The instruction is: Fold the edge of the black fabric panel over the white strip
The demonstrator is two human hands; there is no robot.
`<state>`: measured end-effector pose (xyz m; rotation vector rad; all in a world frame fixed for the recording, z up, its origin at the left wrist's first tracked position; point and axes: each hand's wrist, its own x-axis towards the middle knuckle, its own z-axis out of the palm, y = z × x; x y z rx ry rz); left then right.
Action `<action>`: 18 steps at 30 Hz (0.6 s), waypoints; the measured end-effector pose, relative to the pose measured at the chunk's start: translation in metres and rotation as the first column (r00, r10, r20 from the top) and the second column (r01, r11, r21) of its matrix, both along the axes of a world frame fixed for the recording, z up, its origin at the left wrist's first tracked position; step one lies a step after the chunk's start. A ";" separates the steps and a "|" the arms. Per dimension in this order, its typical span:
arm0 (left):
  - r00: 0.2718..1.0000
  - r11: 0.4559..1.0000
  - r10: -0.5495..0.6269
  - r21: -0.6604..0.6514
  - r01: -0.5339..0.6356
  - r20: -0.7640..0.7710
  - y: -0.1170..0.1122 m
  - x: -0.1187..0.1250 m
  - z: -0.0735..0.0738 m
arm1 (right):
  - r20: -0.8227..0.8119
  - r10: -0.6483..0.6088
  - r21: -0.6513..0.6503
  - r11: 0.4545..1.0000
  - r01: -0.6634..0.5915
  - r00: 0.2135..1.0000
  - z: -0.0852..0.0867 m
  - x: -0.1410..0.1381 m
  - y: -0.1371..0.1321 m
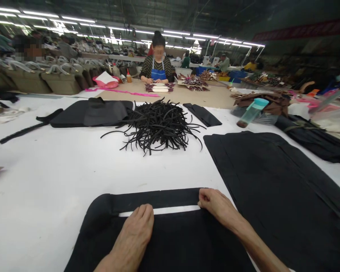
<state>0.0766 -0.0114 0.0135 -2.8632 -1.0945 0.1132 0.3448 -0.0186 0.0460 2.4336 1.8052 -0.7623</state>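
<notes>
A large black fabric panel [172,241] with rounded corners lies in front of me on the white tabletop. Near its far edge runs a long narrow white strip; whether this is a cut slot showing the table or a white tape, I cannot tell. My left hand [137,230] lies over the strip's left part, fingers together and curled down onto the panel, tips hidden. At the strip's right end, the fingers of my right hand [215,204] are pinched on the panel by its far right corner. A heap of thin black strips [164,126] sits beyond the panel.
To the right lies a stack of large black panels [272,189], with a teal-lidded bottle [252,113] behind it. More black pieces [73,115] rest at the far left. Across the table a co-worker in a blue apron [158,73] handles small pieces. Olive bags [61,81] line the left.
</notes>
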 end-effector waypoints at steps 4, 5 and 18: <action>0.992 0.994 0.096 -0.055 -0.092 0.079 -0.001 -0.015 0.014 | 0.106 0.032 0.034 0.999 -0.036 0.994 -0.001 -0.011 -0.012; 0.987 0.993 0.112 -0.058 -0.106 0.113 -0.003 -0.020 0.017 | 0.138 0.046 0.042 0.998 -0.052 0.989 0.000 -0.013 -0.016; 0.871 0.962 -0.008 0.242 -0.128 0.491 -0.033 -0.062 -0.010 | -0.122 0.356 0.119 0.932 -0.342 0.927 0.028 -0.124 0.003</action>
